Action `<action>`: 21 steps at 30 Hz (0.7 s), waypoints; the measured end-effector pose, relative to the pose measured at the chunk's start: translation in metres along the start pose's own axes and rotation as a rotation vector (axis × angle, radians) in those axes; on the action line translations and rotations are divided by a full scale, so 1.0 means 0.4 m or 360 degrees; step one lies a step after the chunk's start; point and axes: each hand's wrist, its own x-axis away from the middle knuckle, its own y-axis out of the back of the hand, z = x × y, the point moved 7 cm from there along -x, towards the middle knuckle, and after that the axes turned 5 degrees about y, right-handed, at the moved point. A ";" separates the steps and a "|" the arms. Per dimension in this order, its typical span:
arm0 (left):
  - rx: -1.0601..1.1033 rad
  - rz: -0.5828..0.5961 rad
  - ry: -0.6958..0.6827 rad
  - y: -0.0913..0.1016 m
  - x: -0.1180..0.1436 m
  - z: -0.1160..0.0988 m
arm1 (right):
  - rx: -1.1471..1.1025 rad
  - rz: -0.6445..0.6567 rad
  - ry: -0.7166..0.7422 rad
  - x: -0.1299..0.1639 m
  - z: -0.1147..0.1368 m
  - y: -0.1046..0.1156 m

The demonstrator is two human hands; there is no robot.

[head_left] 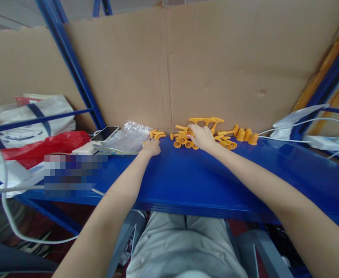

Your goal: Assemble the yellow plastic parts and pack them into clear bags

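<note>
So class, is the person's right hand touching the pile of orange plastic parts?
Touching. The head view shows the right hand lying on the pile of orange plastic parts, its fingers overlapping several pieces with no gap.

Left of frame: phone (104,133), clear plastic bag (128,138), red bag (41,148), white tote (31,116), white cable (5,208). Behind: cardboard sheet (215,65). Right: white power strip (326,142).

The plastic pieces (206,133) are orange; the shelf (186,181) is deep blue; the cardboard (215,65) is plain brown; the bag (41,148) is red; the cable (5,208) is white.
</note>
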 end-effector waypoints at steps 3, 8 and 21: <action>-0.0022 -0.0038 0.0063 0.008 -0.001 0.008 | 0.0169 0.0113 0.0060 -0.029 0.049 -0.023; -0.0016 -0.0007 0.0211 0.020 0.008 0.031 | 0.0278 0.0171 0.0095 -0.081 0.103 -0.064; 0.0071 -0.0059 0.0347 0.029 -0.007 0.076 | 0.0145 0.0479 -0.0197 -0.116 0.094 -0.130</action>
